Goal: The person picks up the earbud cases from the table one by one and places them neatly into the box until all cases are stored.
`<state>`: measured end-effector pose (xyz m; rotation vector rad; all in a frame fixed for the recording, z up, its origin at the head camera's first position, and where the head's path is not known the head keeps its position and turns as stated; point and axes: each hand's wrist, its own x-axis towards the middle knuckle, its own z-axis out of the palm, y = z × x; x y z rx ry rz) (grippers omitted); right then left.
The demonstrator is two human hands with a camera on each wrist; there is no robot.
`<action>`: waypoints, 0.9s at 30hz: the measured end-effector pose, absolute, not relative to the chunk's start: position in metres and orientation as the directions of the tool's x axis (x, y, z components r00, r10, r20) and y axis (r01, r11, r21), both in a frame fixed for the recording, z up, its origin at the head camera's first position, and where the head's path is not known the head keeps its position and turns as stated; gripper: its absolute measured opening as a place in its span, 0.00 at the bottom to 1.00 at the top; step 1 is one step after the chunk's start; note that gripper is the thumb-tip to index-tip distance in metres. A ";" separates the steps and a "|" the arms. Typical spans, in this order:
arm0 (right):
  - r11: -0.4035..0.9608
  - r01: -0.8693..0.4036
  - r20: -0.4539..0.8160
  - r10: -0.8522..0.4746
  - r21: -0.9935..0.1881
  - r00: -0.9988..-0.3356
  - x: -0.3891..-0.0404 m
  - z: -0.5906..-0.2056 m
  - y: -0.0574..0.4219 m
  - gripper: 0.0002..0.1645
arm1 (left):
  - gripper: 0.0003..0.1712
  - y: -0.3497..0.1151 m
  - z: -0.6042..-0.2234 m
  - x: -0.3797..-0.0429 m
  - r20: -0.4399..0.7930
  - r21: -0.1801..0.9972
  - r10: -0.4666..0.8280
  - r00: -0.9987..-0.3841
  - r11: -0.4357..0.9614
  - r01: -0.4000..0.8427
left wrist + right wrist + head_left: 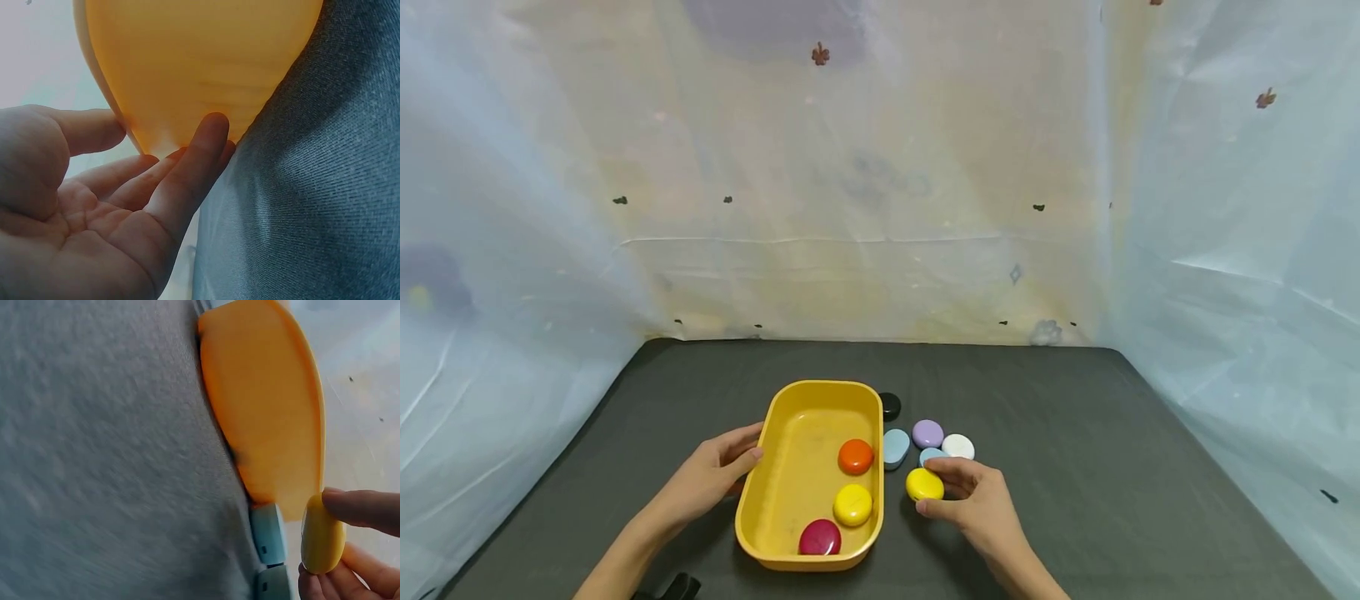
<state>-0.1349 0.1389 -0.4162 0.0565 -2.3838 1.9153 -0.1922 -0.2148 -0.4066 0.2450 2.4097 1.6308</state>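
1. The held yellow piece (924, 485) could slip: the right hand (973, 504) has its fingers clamped on it, thumb against the others, but the rounded, glossy-looking surface may shoot out under an uneven squeeze. It is outside the yellow tray (786, 467), just beyond the right wall, so a slip there would probably end on the tabletop (1112, 467).

2. A low path leftward could knock that piece against the tray's right wall — the side stands between it and the interior — and twist it from the fingers.

3. The right hand is crowded by loose pieces. A careless sweep could scatter the partly covered light-blue piece (931, 455), the white piece (958, 446) or the purple piece (928, 433).

4. The black piece (891, 406) and the nearer light-blue piece (896, 449) lie right by the tray; a sideways shift of it would likely push them.

5. The left hand (703, 479) has fingers apart, resting along the outer wall with the thumb at the rim. A light touch like this may not stop a bumped tray from sliding.

6. Dropped from too high, the piece could strike the orange piece (855, 456), the second yellow piece (853, 505) or the dark-red piece (820, 537) and bounce.
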 end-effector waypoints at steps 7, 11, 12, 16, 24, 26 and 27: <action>0.213 -0.147 0.145 -0.024 -0.966 -0.989 -0.142 -0.400 0.134 0.30 | 0.32 -0.215 -0.407 -0.191 -0.091 0.932 0.261 -0.961 0.362 0.010; 0.212 -0.178 0.171 -0.048 -0.961 -0.984 -0.145 -0.385 0.128 0.29 | 0.33 -0.215 -0.408 -0.192 -0.094 0.932 0.255 -0.962 0.362 0.004; 0.211 -0.183 0.176 -0.055 -0.960 -0.983 -0.146 -0.382 0.127 0.29 | 0.33 -0.215 -0.408 -0.192 -0.095 0.933 0.255 -0.962 0.359 0.003; 0.205 -0.213 0.196 -0.100 -0.955 -0.975 -0.149 -0.372 0.118 0.27 | 0.33 -0.216 -0.406 -0.192 -0.097 0.936 0.254 -0.962 0.351 -0.001; 0.203 -0.285 0.235 -0.239 -0.937 -0.942 -0.163 -0.371 0.094 0.27 | 0.33 -0.216 -0.403 -0.191 -0.087 0.939 0.269 -0.959 0.343 0.011; 0.197 -0.298 0.239 -0.276 -0.934 -0.931 -0.166 -0.375 0.088 0.27 | 0.33 -0.215 -0.403 -0.190 -0.089 0.939 0.268 -0.959 0.344 0.009; 0.193 -0.303 0.240 -0.293 -0.933 -0.925 -0.168 -0.376 0.085 0.27 | 0.32 -0.215 -0.403 -0.190 -0.091 0.938 0.266 -0.960 0.345 0.007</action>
